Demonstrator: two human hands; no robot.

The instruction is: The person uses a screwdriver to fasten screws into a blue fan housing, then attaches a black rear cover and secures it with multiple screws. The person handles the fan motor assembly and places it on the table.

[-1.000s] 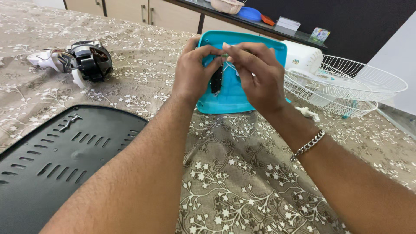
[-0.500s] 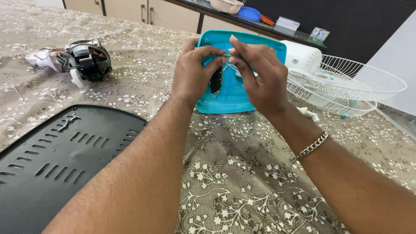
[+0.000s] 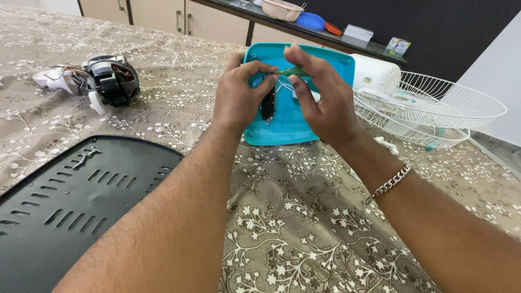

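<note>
Teal panel (image 3: 296, 122), two hands (image 3: 282, 95)

Both forearms are showing bare to the frame's edge, with no sleeves covering them. The right wrist is wearing a silver chain bracelet (image 3: 387, 183) of flat curb links. The hands, left hand (image 3: 239, 97) and right hand (image 3: 320, 100), are wearing no gloves or rings.
</note>
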